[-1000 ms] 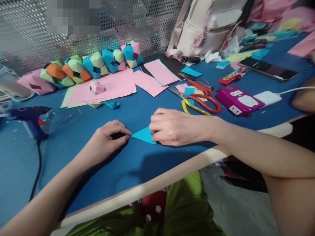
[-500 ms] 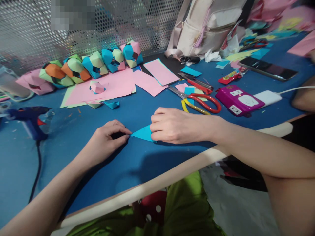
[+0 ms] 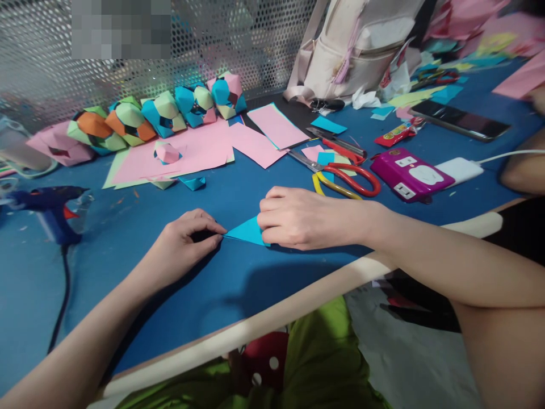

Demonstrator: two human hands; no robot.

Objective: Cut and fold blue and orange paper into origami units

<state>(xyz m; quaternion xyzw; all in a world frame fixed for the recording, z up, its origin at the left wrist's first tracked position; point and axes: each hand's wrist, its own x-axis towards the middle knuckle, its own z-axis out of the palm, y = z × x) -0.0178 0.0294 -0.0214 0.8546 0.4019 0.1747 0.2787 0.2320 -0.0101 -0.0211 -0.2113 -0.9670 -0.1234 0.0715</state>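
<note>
- Between the hands, blue paper (image 3: 247, 231) is pinched at its tip by the left hand (image 3: 189, 241).
- Its wide end is held by the right hand (image 3: 296, 218), fingers curled.
- Layers could be skewed by uneven pulling.

Left hand (image 3: 191, 238) pinches blue paper (image 3: 247, 232) tip | right hand (image 3: 293, 218) over wide end, its fingertips' grip partly hidden

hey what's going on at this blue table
Someone has a folded piece of blue paper on the table. The left hand pinches its pointed tip, and the right hand rests over its wide end. Behind them stand folded paper shapes in a row, with scissors and pink sheets nearby. A glue gun lies to the left.
</note>
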